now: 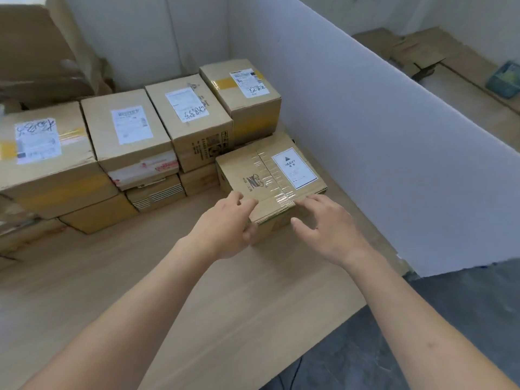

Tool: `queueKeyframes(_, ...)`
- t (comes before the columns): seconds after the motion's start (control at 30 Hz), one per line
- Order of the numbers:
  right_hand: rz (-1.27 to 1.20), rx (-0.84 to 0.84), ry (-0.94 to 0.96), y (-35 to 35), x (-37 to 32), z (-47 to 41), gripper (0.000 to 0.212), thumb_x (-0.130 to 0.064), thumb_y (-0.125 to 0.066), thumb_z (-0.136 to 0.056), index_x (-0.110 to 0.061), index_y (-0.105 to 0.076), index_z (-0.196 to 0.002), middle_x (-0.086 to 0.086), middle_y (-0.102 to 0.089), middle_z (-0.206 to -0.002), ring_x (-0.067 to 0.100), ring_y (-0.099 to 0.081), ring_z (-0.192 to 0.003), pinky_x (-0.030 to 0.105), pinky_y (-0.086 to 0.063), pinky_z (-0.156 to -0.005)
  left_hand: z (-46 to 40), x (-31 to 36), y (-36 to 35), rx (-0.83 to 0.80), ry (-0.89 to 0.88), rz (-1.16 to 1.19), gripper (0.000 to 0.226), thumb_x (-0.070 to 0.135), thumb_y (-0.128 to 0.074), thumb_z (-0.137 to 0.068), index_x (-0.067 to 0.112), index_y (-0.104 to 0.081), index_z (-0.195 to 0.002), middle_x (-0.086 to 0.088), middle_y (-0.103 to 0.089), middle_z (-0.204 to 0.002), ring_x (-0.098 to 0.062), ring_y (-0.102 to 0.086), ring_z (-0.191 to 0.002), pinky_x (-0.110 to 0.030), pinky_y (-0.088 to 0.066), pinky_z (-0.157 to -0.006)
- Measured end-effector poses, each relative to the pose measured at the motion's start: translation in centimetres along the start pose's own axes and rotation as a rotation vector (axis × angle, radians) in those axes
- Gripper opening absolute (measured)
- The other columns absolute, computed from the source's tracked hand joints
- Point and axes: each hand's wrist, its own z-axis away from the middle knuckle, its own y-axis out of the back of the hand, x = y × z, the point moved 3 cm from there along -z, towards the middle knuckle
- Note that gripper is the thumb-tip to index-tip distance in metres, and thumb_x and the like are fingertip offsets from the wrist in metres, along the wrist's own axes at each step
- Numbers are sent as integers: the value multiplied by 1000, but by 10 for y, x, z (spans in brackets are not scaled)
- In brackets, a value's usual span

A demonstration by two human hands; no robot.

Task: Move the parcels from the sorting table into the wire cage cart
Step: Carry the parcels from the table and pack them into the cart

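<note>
Wooden worktop [140,277] carries the taped parcel [270,181] (label reads HEAVY) at its right side. Left hand [225,229] curls round its near corner; right hand [323,226] hovers with fingers spread, relaxed. Farther left, stacked boxes [126,136] blur, partly cut off.

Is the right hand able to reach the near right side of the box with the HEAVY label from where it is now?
Probably yes. The right hand hovers open at the near right corner of the HEAVY box, with nothing between them. The white partition stands close on the right, but a gap seems to remain.
</note>
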Motion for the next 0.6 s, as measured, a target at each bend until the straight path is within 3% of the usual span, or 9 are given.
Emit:
queueKeyframes(0.23, 22, -61, -79, -10, 41, -78, 49, -43, -60, -98, -32, -58, -145, 5, -38, -162, 23, -41, -145, 42, -35, -115, -45, -5, -25, -89, 184, 7, 44, 41, -48, -103, 21, -44, -142, -14, -30, -149, -37, -47, -128, -47, -52, -93)
queueKeyframes(0.4, 53, -123, -136, -22, 73, -114, 55, -46, -58, -99, -31, -50, -151, 11, -26, -166, 33, -37, -145, 43, -32, -116, -53, 1, -50, -128, 371, 110, 51, 45, -44, -105, 30, -32, -152, -24, -4, -166, -44, -38, -141, -50, -44, -106)
queueKeyframes(0.5, 52, -122, -112, -32, 87, -117, 57, -46, -57, -99, -32, -46, -153, 8, -29, -161, 31, -34, -141, 41, -36, -111, -53, 5, -66, -72, 446, 327, 54, 45, -44, -106, 37, -26, -156, -18, -27, -155, -43, -51, -129, -48, -45, -108)
queueKeyframes(0.6, 31, -39, -85, -34, 95, -109, 58, -49, -60, -95, -35, -48, -150, 4, -40, -132, 27, -41, -114, 38, -41, -94, -45, 14, -79, 6, 470, 488, 53, 45, -49, -105, 39, -30, -154, -6, -39, -130, -33, -59, -108, -44, -47, -106)
